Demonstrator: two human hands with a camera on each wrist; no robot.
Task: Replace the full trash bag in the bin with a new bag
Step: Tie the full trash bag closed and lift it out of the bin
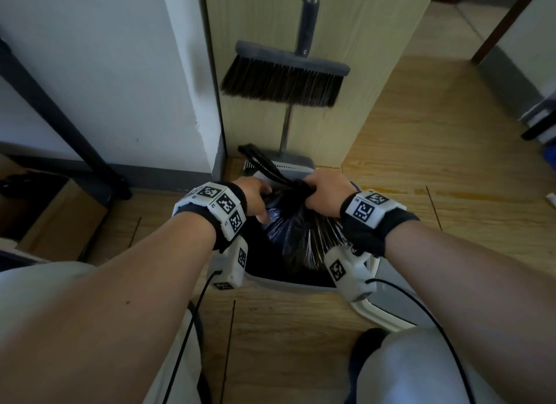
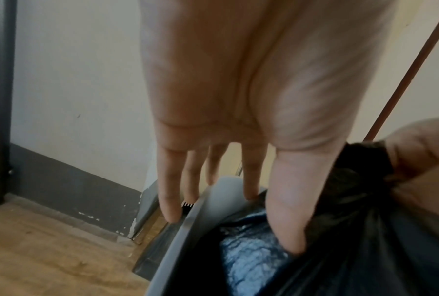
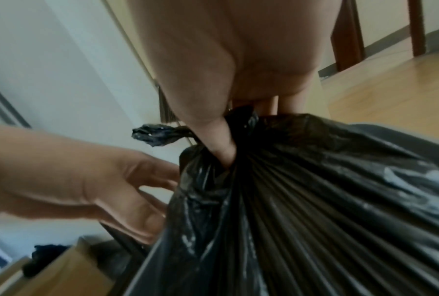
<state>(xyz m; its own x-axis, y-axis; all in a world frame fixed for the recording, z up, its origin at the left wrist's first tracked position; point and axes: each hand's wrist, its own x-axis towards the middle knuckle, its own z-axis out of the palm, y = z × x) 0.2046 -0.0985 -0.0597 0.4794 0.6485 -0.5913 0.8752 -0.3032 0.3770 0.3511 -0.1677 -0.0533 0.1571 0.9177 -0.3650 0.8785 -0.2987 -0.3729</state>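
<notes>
A grey bin (image 1: 288, 285) stands on the wood floor between my knees, with a full black trash bag (image 1: 304, 238) in it. The bag's top is gathered into a neck, and its loose tails (image 1: 260, 161) stick out toward the back left. My right hand (image 1: 323, 196) grips that neck, the thumb (image 3: 213, 136) pressed into the pleated plastic of the bag (image 3: 314, 200). My left hand (image 1: 255, 199) is open, with straight fingers beside the bin rim (image 2: 188, 226). Its thumb (image 2: 289, 220) touches the bag (image 2: 365, 240) on the left side.
A broom (image 1: 285, 76) hangs against a pale wooden panel just behind the bin, with a dustpan (image 1: 288, 166) under it. A cardboard box (image 1: 60, 223) and a black slanted leg (image 1: 60, 118) are at the left. A grey and white lid-like part (image 1: 388, 304) lies by the bin's right front.
</notes>
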